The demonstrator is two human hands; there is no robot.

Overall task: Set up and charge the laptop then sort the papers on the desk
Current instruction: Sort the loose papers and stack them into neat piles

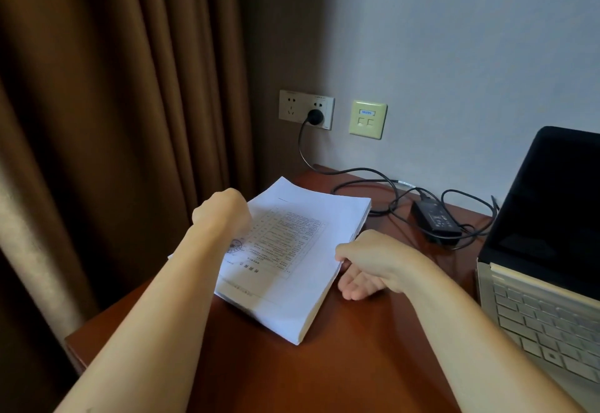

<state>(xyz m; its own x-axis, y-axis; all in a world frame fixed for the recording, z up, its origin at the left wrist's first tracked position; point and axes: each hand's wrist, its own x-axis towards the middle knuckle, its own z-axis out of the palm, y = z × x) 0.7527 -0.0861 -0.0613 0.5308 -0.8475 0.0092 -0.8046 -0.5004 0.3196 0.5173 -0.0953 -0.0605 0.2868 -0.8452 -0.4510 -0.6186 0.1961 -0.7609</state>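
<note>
A thick stack of white papers (292,250) lies at an angle on the brown desk (341,364), a printed form on top. My left hand (222,211) is bent down over the stack's far left edge, fingers curled out of sight behind the knuckles. My right hand (367,263) grips the stack's right edge, thumb on top and fingers along the side below. The silver laptop (545,269) stands open at the right, its screen dark. Its black charger brick (435,221) lies behind the stack, and the plug (315,116) sits in the wall socket (306,109).
Black cables (383,182) loop over the desk's back between socket, brick and laptop. A cream network plate (368,119) is on the wall. A brown curtain (113,120) hangs at the left, close to the desk's left edge.
</note>
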